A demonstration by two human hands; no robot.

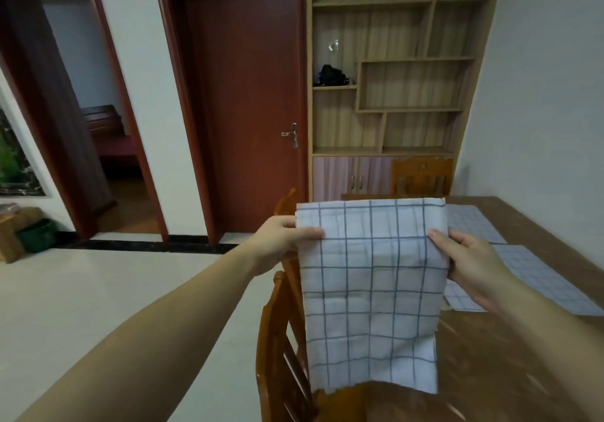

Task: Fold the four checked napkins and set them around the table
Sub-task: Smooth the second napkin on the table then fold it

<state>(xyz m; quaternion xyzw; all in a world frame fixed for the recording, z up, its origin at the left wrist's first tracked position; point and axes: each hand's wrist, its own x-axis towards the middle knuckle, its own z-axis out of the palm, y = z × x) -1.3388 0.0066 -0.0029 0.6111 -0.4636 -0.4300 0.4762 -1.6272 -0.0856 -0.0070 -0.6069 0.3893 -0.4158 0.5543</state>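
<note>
Both hands hold one checked napkin [372, 294] up in the air above the near left corner of the wooden surface [483, 356], folded over at its top edge so it hangs down as a double layer. The left hand [281, 241] has its grip closed on the napkin's upper left edge, thumb in front; the right hand [474, 264] pinches the upper right edge the same way. Three more napkins lie flat on the surface toward its right side: a far napkin [470, 222], a right napkin [549, 277], and a partly hidden napkin [461, 300] under the right wrist. A wooden chair [281, 356] stands at the surface's left edge.
</note>
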